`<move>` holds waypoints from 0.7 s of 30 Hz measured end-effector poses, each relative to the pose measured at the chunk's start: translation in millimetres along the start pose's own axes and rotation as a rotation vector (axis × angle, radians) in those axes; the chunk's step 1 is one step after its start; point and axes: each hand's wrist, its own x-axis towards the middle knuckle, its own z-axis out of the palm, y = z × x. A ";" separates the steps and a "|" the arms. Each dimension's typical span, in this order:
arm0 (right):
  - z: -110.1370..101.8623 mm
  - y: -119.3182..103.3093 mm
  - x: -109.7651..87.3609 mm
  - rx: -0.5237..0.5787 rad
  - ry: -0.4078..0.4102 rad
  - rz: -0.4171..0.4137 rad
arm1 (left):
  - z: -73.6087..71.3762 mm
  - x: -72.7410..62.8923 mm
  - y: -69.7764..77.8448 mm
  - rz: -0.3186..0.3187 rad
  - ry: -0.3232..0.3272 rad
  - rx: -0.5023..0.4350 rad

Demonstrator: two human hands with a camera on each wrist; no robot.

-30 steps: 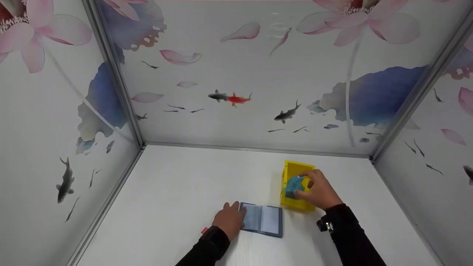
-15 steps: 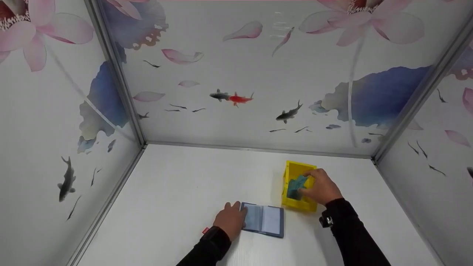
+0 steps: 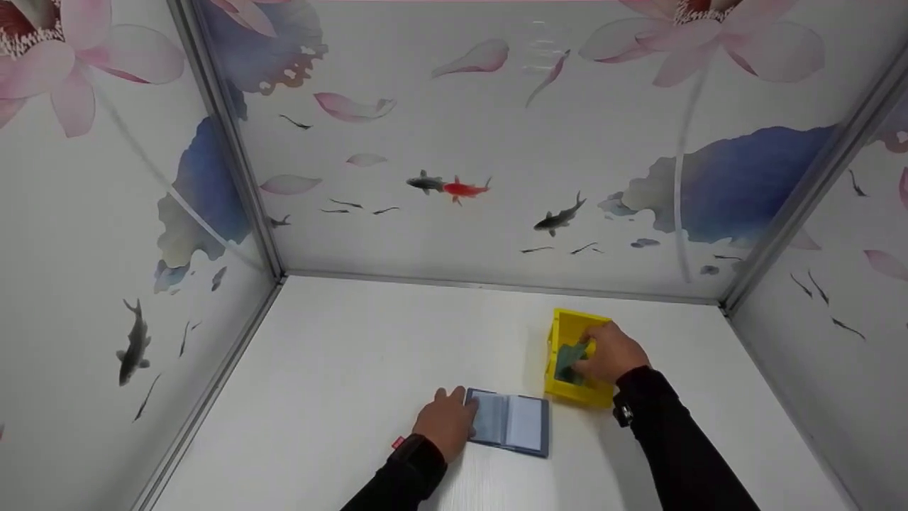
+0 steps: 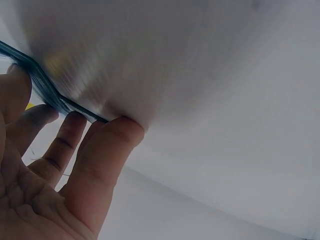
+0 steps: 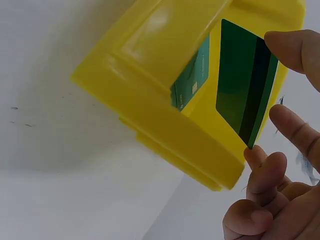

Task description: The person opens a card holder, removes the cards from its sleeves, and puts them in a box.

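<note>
On the white table, an open blue card holder (image 3: 526, 422) shows clear sleeves inside. My left hand (image 3: 444, 424) holds its left edge, with one digit over the page; in the left wrist view, the fingertips meet the holder's dark edge (image 4: 47, 89). To the right, my right hand (image 3: 611, 353) reaches over a yellow bin (image 3: 579, 394). It pinches a green bank card (image 5: 239, 82), dark stripe showing, between the thumb and fingers at the bin's opening. Inside the bin, another green card (image 5: 196, 77) with a chip is partly hidden by the rim.
The white tabletop (image 3: 383, 341) spreads around the holder and the bin. A back wall (image 3: 397, 234) and side walls printed with flowers and fish enclose it, with grey metal strips (image 3: 234, 142) along the corners.
My right hand has turned and lowered slightly at the bin, so the card in it shows a darker green side. The left hand and the card holder stay put; the head view shifts slightly.
</note>
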 end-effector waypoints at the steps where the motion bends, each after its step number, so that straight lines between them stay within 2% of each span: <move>1: -0.6 -2.0 1.8 -0.009 -0.008 -0.001 | 0.3 0.0 -0.2 0.000 0.001 0.001; 7: -4.8 -12.5 7.2 -0.056 -0.061 0.007 | 3.1 -0.6 -1.2 0.007 0.032 -0.003; 14: -8.9 -22.5 -2.4 -0.104 -0.090 -0.001 | 3.4 0.7 0.1 0.007 0.037 -0.005; 21: -6.6 -27.2 -2.7 -0.190 -0.081 -0.065 | 3.6 -1.2 -2.5 0.026 0.039 0.038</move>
